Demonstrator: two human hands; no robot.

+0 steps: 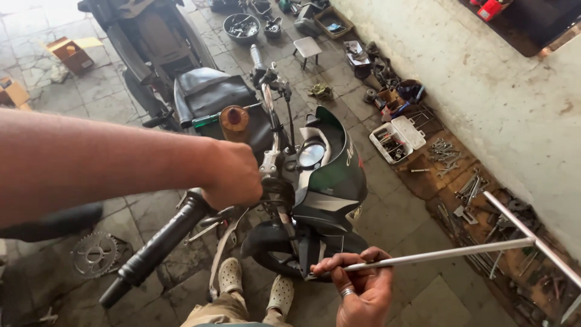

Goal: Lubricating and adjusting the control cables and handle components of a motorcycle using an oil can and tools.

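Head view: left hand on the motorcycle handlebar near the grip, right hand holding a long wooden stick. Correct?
Not quite. In the head view the right hand holds a long metal T-handled rod, silvery and thin, not a wooden stick. The rest stands: the left hand is on the handlebar near its black grip.

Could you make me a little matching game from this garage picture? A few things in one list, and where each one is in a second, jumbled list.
Things:
1. long metal T-bar tool
2. black handlebar grip
3. sprocket
4. open white case

Places:
A. lying on the floor at the far left
B. on the ground by the wall, among tools
C. held in the right hand
D. just below the left hand

Pairs: 1-C, 2-D, 3-A, 4-B
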